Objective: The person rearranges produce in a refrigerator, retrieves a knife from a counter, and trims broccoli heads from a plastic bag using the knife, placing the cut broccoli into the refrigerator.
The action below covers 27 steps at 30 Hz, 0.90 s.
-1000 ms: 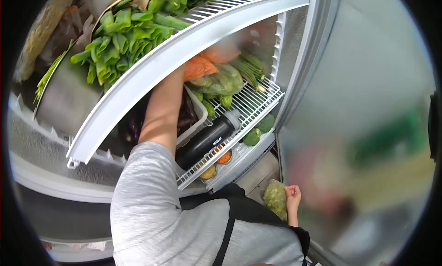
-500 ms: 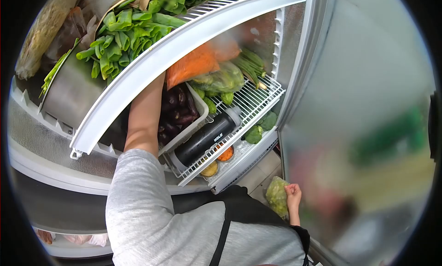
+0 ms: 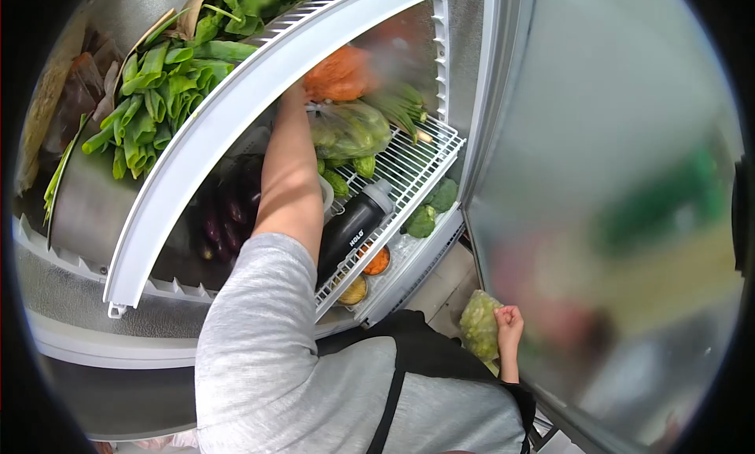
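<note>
My left hand is mostly hidden behind the curved white shelf edge (image 3: 200, 128), inside an open fridge. Only its bare forearm (image 3: 287, 167) shows clearly, its wrist end beside a bag of orange shredded food (image 3: 340, 73). The fingers cannot be made out. Just below lies a clear bag of green vegetables (image 3: 350, 132). Dark purple eggplants (image 3: 228, 214) are left of the forearm. Low at the right, my right hand (image 3: 510, 320) is closed on the edge of a clear plastic bag of pale green pieces (image 3: 480, 324), which hangs beside the open door.
A black bottle (image 3: 346, 238) lies on the wire shelf (image 3: 429, 151), near green gourds (image 3: 363, 166). Broccoli (image 3: 421, 222) and round containers (image 3: 376, 260) sit beneath. Leafy greens (image 3: 149, 100) and a metal pot (image 3: 98, 191) fill the upper shelf. The glass door (image 3: 613, 139) stands open at right.
My left arm has reached deeper and to the right, over the eggplant bin. The orange bag has shifted further back. My right hand still holds its bag; the view has moved slightly.
</note>
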### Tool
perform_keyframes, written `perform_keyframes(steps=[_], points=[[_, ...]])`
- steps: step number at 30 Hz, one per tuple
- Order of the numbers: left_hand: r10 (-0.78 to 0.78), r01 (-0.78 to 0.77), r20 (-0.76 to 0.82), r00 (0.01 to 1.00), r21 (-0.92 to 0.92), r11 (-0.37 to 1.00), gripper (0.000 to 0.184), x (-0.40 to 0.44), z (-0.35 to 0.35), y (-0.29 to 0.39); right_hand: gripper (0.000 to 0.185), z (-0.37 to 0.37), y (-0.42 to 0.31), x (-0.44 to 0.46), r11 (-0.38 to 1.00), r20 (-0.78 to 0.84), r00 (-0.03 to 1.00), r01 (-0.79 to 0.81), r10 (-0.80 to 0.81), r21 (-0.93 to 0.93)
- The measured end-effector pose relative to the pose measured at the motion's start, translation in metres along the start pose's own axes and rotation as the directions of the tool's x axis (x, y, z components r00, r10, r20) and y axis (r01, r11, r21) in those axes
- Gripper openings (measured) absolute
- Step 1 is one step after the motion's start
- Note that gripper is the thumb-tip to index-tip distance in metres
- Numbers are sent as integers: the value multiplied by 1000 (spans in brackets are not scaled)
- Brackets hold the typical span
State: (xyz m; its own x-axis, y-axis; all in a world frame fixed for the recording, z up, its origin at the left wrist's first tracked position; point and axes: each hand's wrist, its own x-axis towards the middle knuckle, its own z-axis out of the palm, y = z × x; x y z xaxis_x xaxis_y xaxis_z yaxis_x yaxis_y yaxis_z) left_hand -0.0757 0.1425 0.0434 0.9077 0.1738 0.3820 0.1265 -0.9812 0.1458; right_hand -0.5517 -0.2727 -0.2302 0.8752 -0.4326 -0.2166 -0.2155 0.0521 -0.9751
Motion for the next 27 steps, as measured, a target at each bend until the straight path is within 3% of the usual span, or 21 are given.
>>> perform_keyframes(steps=[7,8,10,12,13,14,16,18,19,20,21,22,23,25,27], points=[[49,-46,-40,998,83,995,54,-3,27,20,11,4,-59,7,999,38,999,-28,27,29],[84,-84,-26,996,22,996,54,-2,31,16,11,6,-73,11,999,32,999,-29,29,24],[247,-220,58,967,-299,929,60,61,63,-40,11,15,-104,16,996,30,999,8,-11,91],[158,-106,162,974,-291,951,58,8,-3,-3,9,26,-129,26,981,33,996,72,-79,178],[107,-83,94,990,-236,968,61,6,-2,2,9,33,-145,31,971,58,991,103,-118,217],[61,-12,151,987,-306,952,67,-43,-49,40,9,43,-163,35,957,79,984,135,-160,258],[31,78,138,990,-713,697,76,-91,-46,74,10,57,-201,41,916,83,969,190,-234,353],[245,84,210,946,-893,442,86,-143,-42,102,14,68,-235,46,814,82,958,186,-275,550],[334,168,259,907,-946,277,89,-166,-37,112,14,70,-250,48,811,71,957,198,-282,550],[426,265,287,858,-958,111,92,-190,-29,120,18,71,-264,49,704,82,952,159,-295,692],[460,274,272,846,-960,63,95,-214,-21,128,22,73,-272,51,577,94,947,108,-309,810],[488,283,254,835,-959,14,97,-237,-14,135,22,76,-277,57,577,91,945,115,-315,809],[558,431,275,783,-887,-167,99,-257,0,137,25,80,-280,63,486,86,944,84,-317,870],[654,617,236,719,-649,-445,102,-295,5,141,30,88,-279,80,325,93,961,-3,-262,946],[702,678,136,699,-439,-590,97,-322,4,146,26,97,-273,93,330,57,971,23,-230,944]])
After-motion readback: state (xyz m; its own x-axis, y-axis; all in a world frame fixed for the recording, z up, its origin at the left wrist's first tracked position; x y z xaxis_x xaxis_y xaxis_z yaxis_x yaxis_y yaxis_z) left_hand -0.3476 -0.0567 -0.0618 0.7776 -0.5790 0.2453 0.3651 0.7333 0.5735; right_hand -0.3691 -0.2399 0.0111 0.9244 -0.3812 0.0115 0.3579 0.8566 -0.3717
